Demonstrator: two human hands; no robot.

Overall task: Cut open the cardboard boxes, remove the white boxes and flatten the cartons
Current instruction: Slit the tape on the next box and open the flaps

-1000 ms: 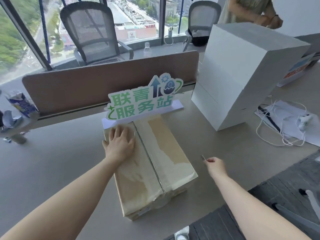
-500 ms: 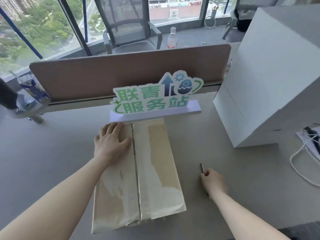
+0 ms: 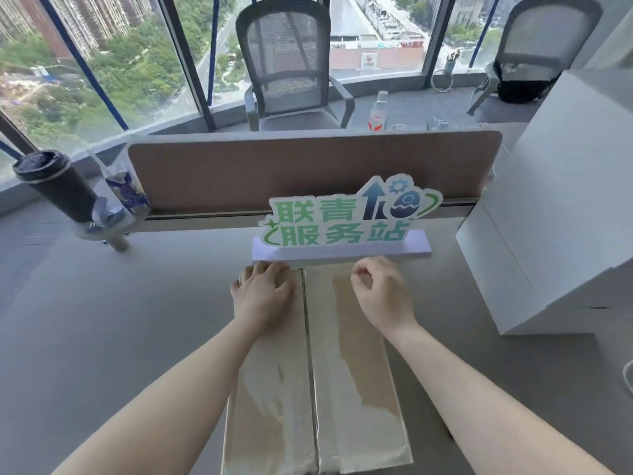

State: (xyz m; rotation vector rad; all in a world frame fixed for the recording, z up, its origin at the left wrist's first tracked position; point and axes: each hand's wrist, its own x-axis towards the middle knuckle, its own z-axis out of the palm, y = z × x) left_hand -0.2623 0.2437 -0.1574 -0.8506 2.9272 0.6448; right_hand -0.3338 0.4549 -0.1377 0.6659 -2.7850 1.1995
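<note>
A brown cardboard carton [image 3: 356,389] lies lengthwise on the grey desk in front of me, its two top flaps meeting at a taped centre seam [image 3: 310,354]. My left hand [image 3: 263,296] rests flat on the far end of the left flap, fingers reaching its far edge. My right hand [image 3: 380,296] hovers over the far end of the right flap with fingers curled in a pinch; the thin metal cutter it carried is hidden inside the hand. A tall stack of white boxes [image 3: 548,217] stands to the right.
A green-lettered sign [image 3: 342,221] on a white base stands just beyond the carton, against a brown desk divider [image 3: 274,166]. A dark cup [image 3: 58,186] and packets sit at far left. A white cable [image 3: 627,375] lies at the right edge. Chairs and a bottle [image 3: 376,111] stand behind the divider.
My right hand has come off the desk beside the carton and moved up over the far end of the right flap. The left hand stays on the left flap. My view has tilted and moved closer.
</note>
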